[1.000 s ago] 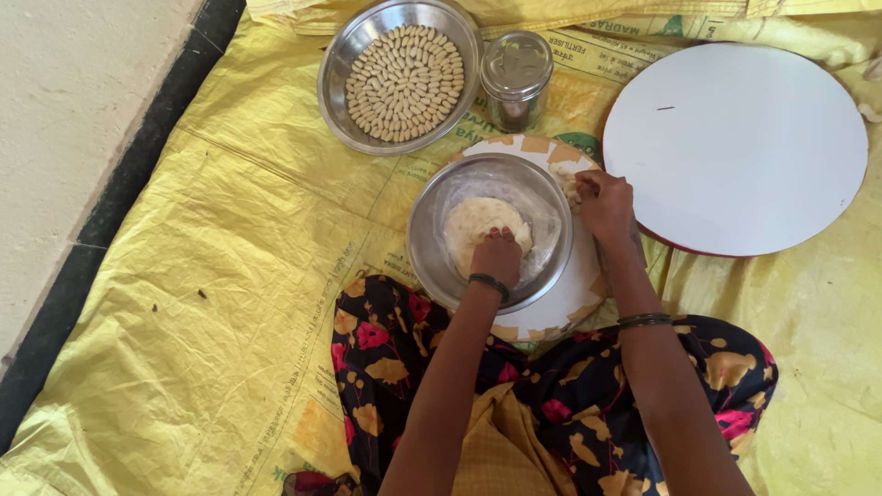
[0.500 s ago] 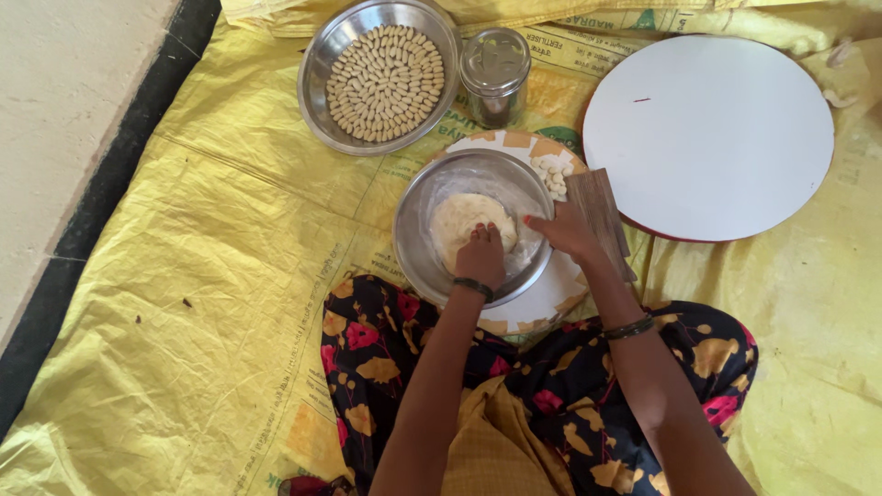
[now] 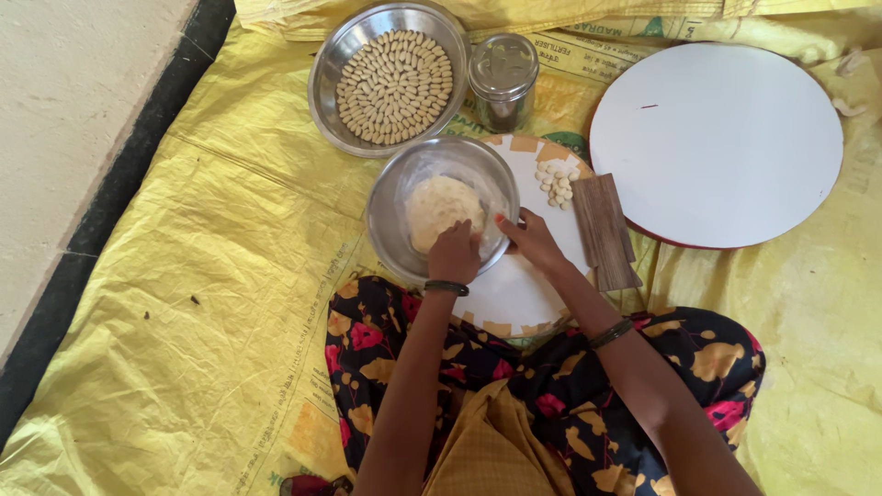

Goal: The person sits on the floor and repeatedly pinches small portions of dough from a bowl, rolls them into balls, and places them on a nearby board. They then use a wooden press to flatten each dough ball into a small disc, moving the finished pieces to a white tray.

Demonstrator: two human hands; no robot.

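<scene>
The left hand (image 3: 454, 253) reached into the steel bowl (image 3: 390, 220), its grip closed on the near edge of the pale dough lump (image 3: 441, 208) lying inside. The right hand (image 3: 531, 241) pinched the bowl's right rim. Beyond, a steel pan (image 3: 328, 83) held rows of shaped dough pieces (image 3: 395, 87), beside a lidded steel jar (image 3: 503, 78).

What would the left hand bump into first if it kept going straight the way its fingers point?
Probably the lump of dough. The left hand is inside the steel bowl, fingers pointing away from the person toward the dough, right at its edge. Whether they already touch is unclear.
</scene>
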